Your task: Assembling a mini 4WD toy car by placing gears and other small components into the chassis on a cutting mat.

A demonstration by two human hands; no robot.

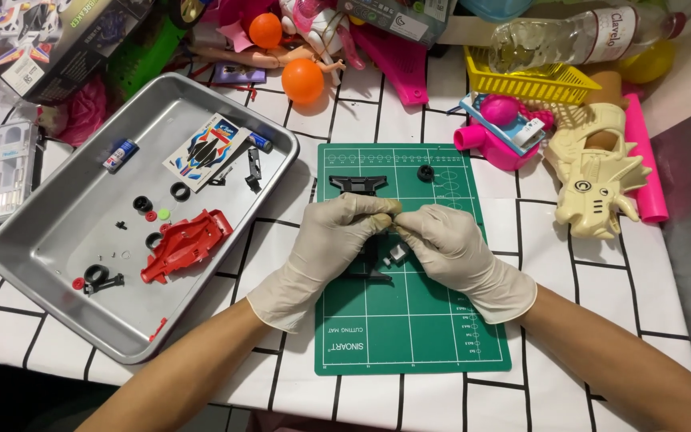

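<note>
Left of frame: metal tray (57,264) holding a red car body (185,242). Centre: left hand (331,240) and right hand (449,248), fingertips pinched together on a small part, mostly hidden, above the black chassis (377,260) on the green cutting mat (409,336). A slip could likely flick the part into the toy clutter in the upper frame; open desk (585,280) lies lower right.

A white grid-patterned table (569,320) carries a green cutting mat (409,320) and metal tray (57,240).

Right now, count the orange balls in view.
2: a larger orange ball beyond the metal tray's far corner, and a smaller orange ball behind it among the toys. Clutter may hide others.
</note>
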